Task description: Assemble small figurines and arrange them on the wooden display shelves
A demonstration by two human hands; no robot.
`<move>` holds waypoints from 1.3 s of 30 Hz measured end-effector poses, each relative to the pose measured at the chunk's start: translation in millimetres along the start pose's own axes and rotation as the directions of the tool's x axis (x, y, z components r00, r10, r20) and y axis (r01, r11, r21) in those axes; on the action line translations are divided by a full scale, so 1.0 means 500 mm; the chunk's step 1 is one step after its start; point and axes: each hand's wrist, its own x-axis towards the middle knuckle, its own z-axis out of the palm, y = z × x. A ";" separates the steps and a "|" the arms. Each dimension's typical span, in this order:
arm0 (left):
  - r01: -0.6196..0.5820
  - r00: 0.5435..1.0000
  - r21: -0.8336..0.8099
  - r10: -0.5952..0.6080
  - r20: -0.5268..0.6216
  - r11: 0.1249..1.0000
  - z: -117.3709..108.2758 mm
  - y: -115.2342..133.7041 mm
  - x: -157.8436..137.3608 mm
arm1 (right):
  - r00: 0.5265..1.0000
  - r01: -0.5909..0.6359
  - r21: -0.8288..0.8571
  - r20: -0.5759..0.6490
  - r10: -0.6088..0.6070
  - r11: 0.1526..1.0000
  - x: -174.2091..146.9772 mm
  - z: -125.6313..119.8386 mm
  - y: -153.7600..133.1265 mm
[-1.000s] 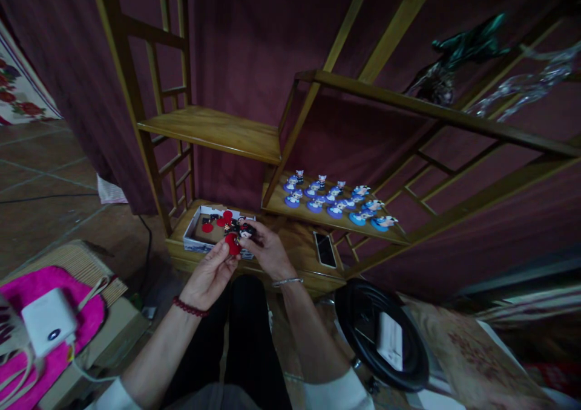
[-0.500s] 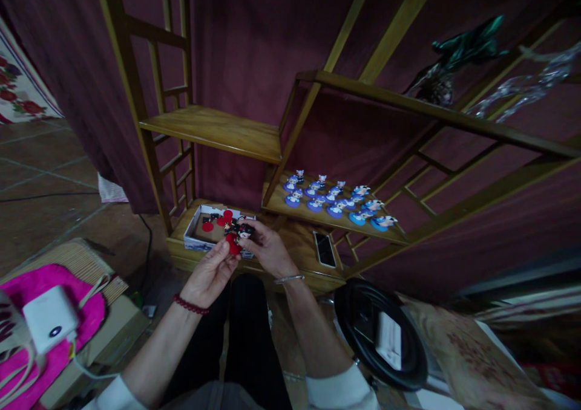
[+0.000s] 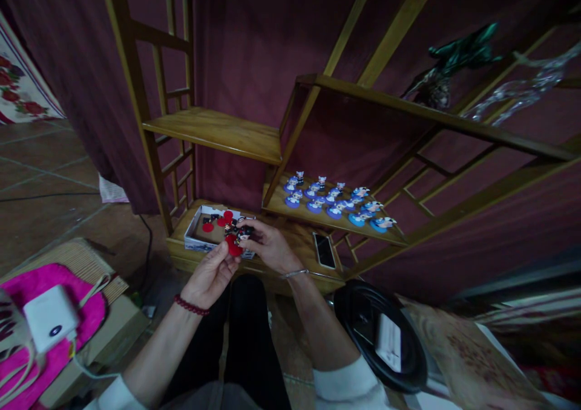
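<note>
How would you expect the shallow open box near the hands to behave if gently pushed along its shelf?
The box looks low and wide, so it would probably slide rather than tip. Its thin walls suggest card, so they may flex under a firm push. The small red pieces inside seem loose and might shift.

Readable texts: 0 | white device (image 3: 43, 319) on pink cloth (image 3: 40, 280): dark oval display (image 3: 55, 330), any digits too small to read | pale item (image 3: 6, 316) at left edge: dark marks, illegible | low box (image 3: 197, 245), front wall: bluish print, too blurred to read
</note>
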 end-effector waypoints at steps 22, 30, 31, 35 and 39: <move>0.004 0.996 -0.035 0.000 0.087 0.999 -0.008 0.000 -0.001 | 0.997 -0.030 -0.047 -0.067 0.027 0.998 0.006 0.009 0.014; 0.003 0.998 -0.076 0.002 0.061 0.997 0.002 0.007 -0.004 | 0.992 -0.026 -0.017 -0.121 0.024 1.000 0.009 0.017 0.013; 0.003 0.998 -0.082 0.002 0.058 0.997 0.003 0.008 -0.004 | 0.992 -0.030 -0.006 -0.122 0.029 1.000 0.009 0.018 0.011; 0.009 0.998 -0.116 -0.002 0.057 0.993 0.002 0.009 -0.005 | 0.993 -0.037 0.038 -0.115 0.041 0.999 0.010 0.020 0.008; 0.009 0.997 -0.130 0.000 0.072 0.991 0.001 0.009 -0.007 | 0.992 -0.040 0.083 -0.118 0.050 0.996 0.013 0.020 0.005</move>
